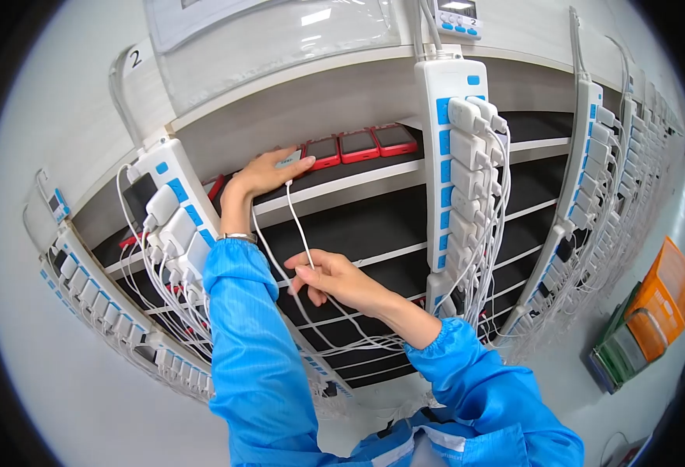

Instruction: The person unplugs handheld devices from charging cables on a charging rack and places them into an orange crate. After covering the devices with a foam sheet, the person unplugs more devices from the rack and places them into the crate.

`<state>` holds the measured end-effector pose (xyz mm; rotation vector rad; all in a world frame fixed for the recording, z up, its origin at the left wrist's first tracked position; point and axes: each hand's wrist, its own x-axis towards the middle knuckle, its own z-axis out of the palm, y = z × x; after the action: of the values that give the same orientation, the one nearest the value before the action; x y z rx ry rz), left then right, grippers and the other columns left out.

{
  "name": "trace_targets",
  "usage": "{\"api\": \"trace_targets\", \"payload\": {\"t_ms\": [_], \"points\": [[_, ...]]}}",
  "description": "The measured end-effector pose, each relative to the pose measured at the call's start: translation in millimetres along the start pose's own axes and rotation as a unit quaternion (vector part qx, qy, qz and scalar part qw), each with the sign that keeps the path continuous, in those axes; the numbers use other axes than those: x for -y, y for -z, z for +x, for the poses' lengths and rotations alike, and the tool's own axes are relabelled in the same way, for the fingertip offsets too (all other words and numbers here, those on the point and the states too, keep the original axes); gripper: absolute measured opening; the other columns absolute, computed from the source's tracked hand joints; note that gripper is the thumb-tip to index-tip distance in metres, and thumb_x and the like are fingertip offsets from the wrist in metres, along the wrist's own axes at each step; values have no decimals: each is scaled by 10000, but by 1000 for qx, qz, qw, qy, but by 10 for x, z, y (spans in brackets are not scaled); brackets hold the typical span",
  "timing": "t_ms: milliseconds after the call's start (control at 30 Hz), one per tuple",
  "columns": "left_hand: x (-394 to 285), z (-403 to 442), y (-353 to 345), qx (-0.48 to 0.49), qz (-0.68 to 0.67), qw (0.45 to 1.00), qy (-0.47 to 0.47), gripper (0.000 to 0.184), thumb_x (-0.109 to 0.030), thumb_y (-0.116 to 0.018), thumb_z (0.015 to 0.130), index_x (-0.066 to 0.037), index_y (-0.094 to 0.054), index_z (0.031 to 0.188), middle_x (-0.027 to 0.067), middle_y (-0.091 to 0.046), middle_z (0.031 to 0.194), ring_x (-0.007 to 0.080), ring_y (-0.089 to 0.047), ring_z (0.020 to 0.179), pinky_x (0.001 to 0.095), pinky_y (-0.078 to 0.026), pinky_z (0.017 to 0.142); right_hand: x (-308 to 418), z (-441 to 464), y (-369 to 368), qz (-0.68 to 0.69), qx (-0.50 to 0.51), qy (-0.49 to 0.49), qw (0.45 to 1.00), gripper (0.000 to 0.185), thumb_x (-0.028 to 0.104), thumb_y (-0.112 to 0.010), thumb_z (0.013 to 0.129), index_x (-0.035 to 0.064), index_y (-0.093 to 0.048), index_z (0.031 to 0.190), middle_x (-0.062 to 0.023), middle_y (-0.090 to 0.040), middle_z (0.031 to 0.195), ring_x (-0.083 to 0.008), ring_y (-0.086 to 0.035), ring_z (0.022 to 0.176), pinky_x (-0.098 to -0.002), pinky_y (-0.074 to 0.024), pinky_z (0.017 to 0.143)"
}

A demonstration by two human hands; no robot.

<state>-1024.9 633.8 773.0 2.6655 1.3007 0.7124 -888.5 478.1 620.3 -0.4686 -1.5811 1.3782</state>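
On the top shelf my left hand [260,173] is closed around a small device with a pale label [288,159], beside a row of red-framed devices [359,145]. A white cable [296,212] hangs from its front end. Lower down, in front of the shelves, my right hand [333,280] has its thumb and index finger together at this cable, its other fingers curled. A second white cable [266,247] hangs just left of it. Part of the held device is hidden by my left hand.
White power strips [431,167] with many plugs and hanging cables stand right of my hands. Another strip [172,175] stands at the left. Black-lined shelves [373,220] lie between them. An orange bin [663,288] and a green crate [619,350] sit at the lower right.
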Motion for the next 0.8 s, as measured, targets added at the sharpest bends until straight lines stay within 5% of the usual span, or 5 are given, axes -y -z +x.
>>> {"api": "trace_targets", "payload": {"t_ms": [167, 267, 400, 667, 800], "points": [[-15, -10, -33, -7, 0, 1000, -2, 993, -784, -538, 764, -3, -489, 1375, 233, -434, 1439, 372, -359, 1379, 388, -274, 1141, 18, 7, 50, 44, -51, 6, 998, 366, 323, -507, 1007, 35, -580, 793, 14, -498, 627, -83, -421, 589, -247, -332, 528], [-13, 7, -17, -12, 5, 1000, 1, 972, -763, -548, 775, -2, -487, 1376, 230, -436, 1440, 366, -367, 1375, 380, -276, 1140, 123, 17, -88, -123, -133, 167, 969, 373, 319, -529, 996, 39, -572, 753, 52, -421, 610, -49, -345, 550, -230, -287, 502], [-60, 1, -69, -21, 23, 999, 9, 873, -632, -574, 862, 60, -449, 1379, 255, -436, 1433, 358, -395, 1358, 341, -295, 1117, 310, 22, -345, -343, -151, 322, 870, 317, 221, -551, 977, 7, -553, 744, -95, -541, 619, -230, -507, 518, -333, -385, 503], [-73, -9, -83, -29, 84, 995, 38, 953, -828, -479, 750, -129, -504, 1398, 142, -431, 1473, 382, -338, 1388, 509, -277, 1117, 337, -29, -389, -336, -133, 299, 883, 323, 200, -597, 942, 2, -496, 708, -190, -517, 609, -383, -529, 548, -405, -408, 495], [-118, -30, -84, -30, 79, 995, 58, 936, -837, -478, 739, -183, -496, 1409, 119, -433, 1477, 378, -355, 1380, 543, -272, 1108, 318, 24, -422, -370, -124, 337, 857, 284, 188, -591, 952, -3, -567, 743, -145, -532, 631, -318, -531, 528, -355, -412, 489]]}}
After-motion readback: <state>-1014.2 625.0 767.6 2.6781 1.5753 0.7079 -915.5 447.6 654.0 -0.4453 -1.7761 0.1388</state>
